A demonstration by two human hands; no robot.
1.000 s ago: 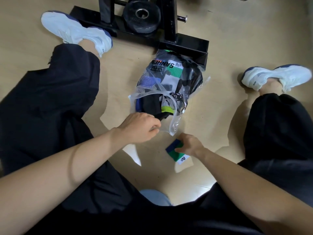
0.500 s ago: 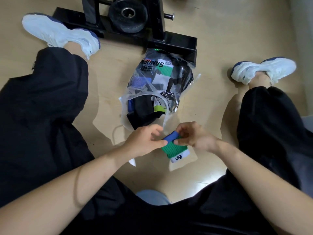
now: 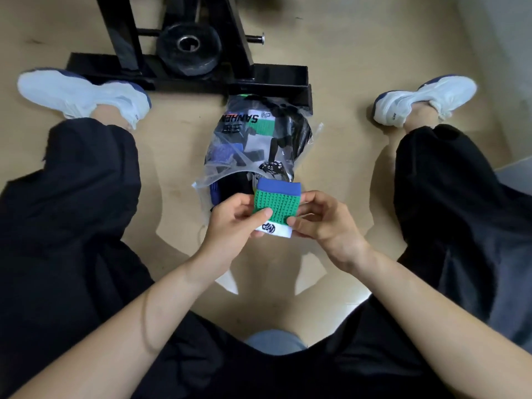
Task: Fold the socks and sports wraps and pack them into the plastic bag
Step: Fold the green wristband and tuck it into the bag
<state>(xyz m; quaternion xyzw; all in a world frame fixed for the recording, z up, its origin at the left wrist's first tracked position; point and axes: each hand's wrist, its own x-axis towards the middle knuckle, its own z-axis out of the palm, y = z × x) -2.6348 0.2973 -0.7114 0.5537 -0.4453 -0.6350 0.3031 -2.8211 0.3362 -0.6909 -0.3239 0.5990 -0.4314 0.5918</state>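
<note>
Both hands have lifted the folded sock (image 3: 275, 207) flat, left hand (image 3: 236, 223) and right hand (image 3: 325, 223) pinching its sides; keep it squared, then slide it into the plastic bag (image 3: 230, 174).

The person wears loose black trousers (image 3: 86, 197) on both legs, either side of the hands. Beyond the hands are white trainers (image 3: 83, 96) with dark blue trim at heel and sole. Both forearms are bare, no sleeves showing.
</note>
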